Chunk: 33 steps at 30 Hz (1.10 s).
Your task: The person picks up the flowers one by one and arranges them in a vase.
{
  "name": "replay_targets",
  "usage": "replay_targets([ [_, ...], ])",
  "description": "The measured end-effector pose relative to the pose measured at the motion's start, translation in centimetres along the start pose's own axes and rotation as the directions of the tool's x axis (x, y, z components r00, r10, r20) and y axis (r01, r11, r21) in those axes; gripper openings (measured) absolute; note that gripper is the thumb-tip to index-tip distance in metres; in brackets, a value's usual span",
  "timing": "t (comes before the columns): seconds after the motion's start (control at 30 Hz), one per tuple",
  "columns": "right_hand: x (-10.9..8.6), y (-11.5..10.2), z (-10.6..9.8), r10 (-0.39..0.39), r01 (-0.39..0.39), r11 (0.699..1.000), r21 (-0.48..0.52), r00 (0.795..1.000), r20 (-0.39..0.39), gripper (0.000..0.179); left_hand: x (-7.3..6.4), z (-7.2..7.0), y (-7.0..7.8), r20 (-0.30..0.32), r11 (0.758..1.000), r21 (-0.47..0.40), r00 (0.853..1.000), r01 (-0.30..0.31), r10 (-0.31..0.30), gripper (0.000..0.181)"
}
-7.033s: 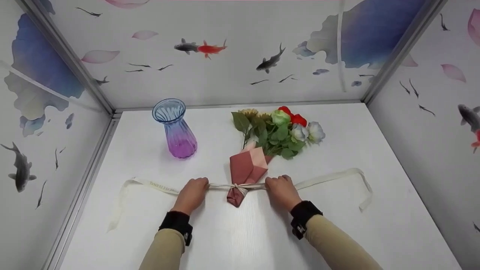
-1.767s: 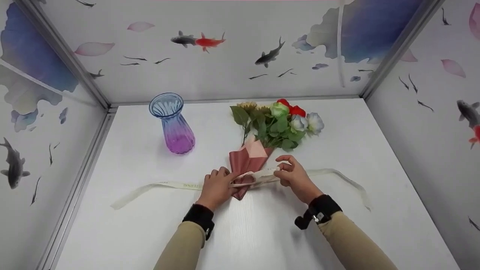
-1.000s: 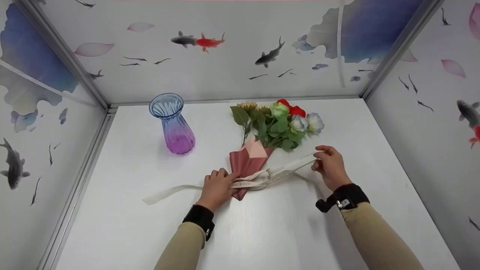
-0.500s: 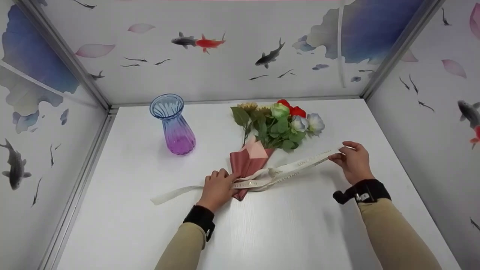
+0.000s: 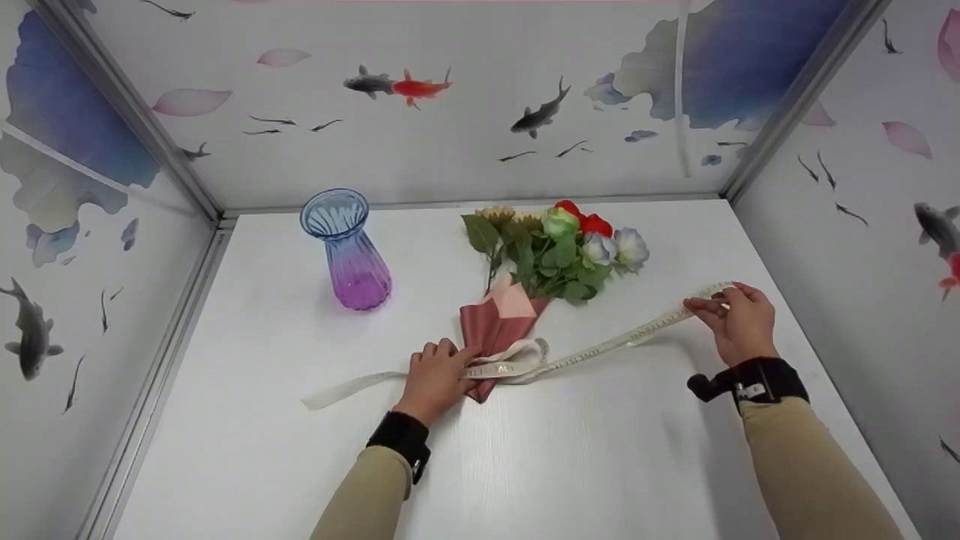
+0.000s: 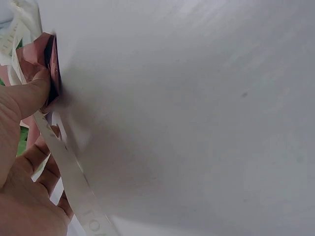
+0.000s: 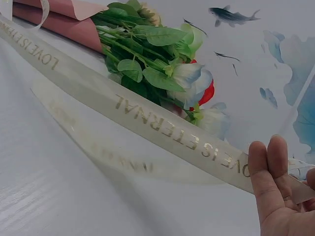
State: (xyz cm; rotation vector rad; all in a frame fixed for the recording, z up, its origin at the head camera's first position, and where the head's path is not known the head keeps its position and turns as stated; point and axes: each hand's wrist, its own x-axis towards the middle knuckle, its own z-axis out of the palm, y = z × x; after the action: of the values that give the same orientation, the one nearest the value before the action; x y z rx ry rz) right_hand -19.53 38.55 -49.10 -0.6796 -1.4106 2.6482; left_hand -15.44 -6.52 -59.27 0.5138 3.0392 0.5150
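A flower bouquet lies on the white table, its stems in dusty-pink wrapping paper (image 5: 487,322). A cream ribbon (image 5: 592,352) with gold lettering runs round the narrow end and forms a small loop just right of it. My left hand (image 5: 435,379) holds the ribbon against the wrapper's narrow end; in the left wrist view the thumb (image 6: 34,93) lies over paper and ribbon, hiding the knot. Out to the right, my right hand (image 5: 739,322) pinches the long ribbon length, drawn up off the table. Left of the left hand trails a ribbon tail (image 5: 337,390).
A blue-to-purple glass vase (image 5: 352,262) stands at the back left. Green leaves with red, white-blue, pale green and yellow flowers (image 5: 559,244) spread behind the wrapper. Printed panels (image 5: 480,150) enclose the table at the back and both sides.
The knot was pulled tight by both hands earlier. Since then the left hand has settled at the wrapper, and the right hand has drawn ribbon far to the right; a small loop now shows.
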Motion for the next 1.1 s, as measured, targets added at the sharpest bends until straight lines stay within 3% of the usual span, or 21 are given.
replay_targets([
  [0.27, 0.0, -0.8, -0.3, -0.026, 0.030, 0.998, 0.052, 0.997, -0.068, 0.008, 0.0, 0.1, 0.0, 0.003, 1.000, -0.014, 1.000, 0.001, -0.001, 0.049],
  [0.53, -0.2, -1.0, 0.0, -0.034, 0.032, 0.999, -0.019, 0.995, -0.095, 0.011, 0.0, 0.1, 0.0, 0.013, 1.000, -0.016, 1.000, 0.001, -0.001, 0.048],
  [0.7, -0.1, -1.1, 0.3, -0.035, 0.029, 0.998, -0.052, 0.991, -0.126, 0.020, 0.1, 0.2, -0.1, 0.013, 1.000, -0.006, 1.000, -0.001, 0.001, 0.048],
  [0.8, 0.1, -0.9, 0.4, -0.063, 0.045, 0.991, -0.125, 0.988, -0.143, 0.041, 0.1, 0.3, -0.1, 0.013, 1.000, 0.003, 1.000, 0.000, 0.000, 0.047],
  [0.93, 0.4, -0.2, 0.5, -0.120, 0.074, 0.941, -0.329, 0.986, -0.119, 0.076, 0.1, 0.3, -0.1, 0.011, 1.000, 0.007, 1.000, -0.001, 0.001, 0.046],
  [1.1, 1.0, 0.9, 1.1, -0.178, 0.122, 0.820, -0.559, 0.983, -0.046, 0.076, 0.1, 0.3, -0.1, 0.015, 1.000, 0.008, 1.000, -0.002, 0.002, 0.045],
])
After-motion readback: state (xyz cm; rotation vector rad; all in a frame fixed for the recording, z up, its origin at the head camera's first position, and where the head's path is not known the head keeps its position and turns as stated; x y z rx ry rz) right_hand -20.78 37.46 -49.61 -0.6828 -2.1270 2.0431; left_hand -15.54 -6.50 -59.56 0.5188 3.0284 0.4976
